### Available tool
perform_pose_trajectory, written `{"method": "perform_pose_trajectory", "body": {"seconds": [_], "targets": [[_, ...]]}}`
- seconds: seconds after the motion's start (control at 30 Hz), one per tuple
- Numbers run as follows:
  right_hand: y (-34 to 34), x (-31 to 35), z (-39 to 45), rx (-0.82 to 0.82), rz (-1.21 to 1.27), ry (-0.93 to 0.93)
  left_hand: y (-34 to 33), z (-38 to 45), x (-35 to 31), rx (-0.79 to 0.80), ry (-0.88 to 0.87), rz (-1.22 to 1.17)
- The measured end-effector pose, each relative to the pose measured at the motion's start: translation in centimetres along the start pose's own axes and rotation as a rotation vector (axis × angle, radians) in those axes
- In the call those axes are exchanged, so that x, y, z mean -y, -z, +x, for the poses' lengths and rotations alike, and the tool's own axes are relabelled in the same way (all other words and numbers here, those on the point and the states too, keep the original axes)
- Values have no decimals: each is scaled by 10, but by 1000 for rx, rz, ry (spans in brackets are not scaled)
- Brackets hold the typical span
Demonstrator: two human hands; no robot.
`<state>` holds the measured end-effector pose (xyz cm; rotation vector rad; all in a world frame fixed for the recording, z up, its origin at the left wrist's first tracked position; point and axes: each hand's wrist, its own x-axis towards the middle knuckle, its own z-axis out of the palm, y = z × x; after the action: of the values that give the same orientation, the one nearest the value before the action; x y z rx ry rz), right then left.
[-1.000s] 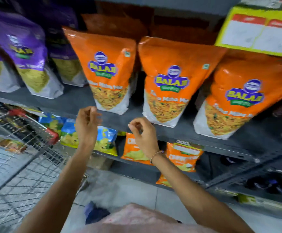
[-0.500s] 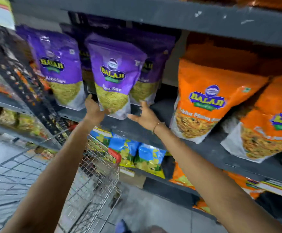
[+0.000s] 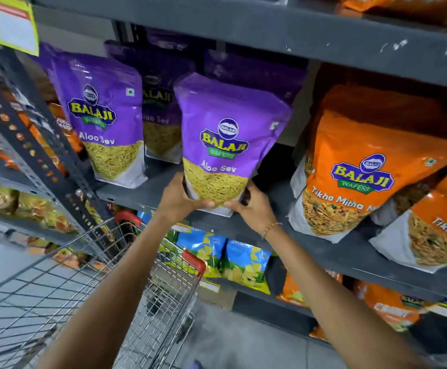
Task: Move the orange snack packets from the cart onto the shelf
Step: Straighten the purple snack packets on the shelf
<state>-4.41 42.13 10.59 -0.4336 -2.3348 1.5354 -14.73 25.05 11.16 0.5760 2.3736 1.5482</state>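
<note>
Both your hands, left (image 3: 179, 199) and right (image 3: 253, 209), grip the base of an upright purple pack (image 3: 226, 139) at centre frame, while the orange packets (image 3: 363, 166) stand on the shelf (image 3: 283, 230) to its right, nearer your right hand.

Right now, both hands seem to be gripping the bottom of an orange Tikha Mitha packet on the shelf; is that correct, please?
Not quite: the head view shows the left hand and right hand gripping the bottom of a purple Aloo Sev packet on the shelf, not an orange one.
</note>
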Motion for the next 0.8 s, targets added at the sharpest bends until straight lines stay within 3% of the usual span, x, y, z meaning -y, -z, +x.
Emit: {"method": "perform_pose_trajectory", "body": {"seconds": [0.43,0.5,0.57,0.67,0.73,0.8], "targets": [[25,-3,-25,-10,-11,-17,-36,-9,-8,19,-69,-142],[14,7,-49,-189,-13,17,-30,-12,-2,-76,-70,-197],[-5,16,-77,-271,-34,73,-11,-16,3,-315,-51,-211],[-43,34,-79,31,-33,77,32,-14,15,-662,-72,-109],[-71,50,-50,152,-26,131,66,2,33,-677,23,51],[-100,69,-9,209,-32,149,98,21,50,-565,164,144]]}}
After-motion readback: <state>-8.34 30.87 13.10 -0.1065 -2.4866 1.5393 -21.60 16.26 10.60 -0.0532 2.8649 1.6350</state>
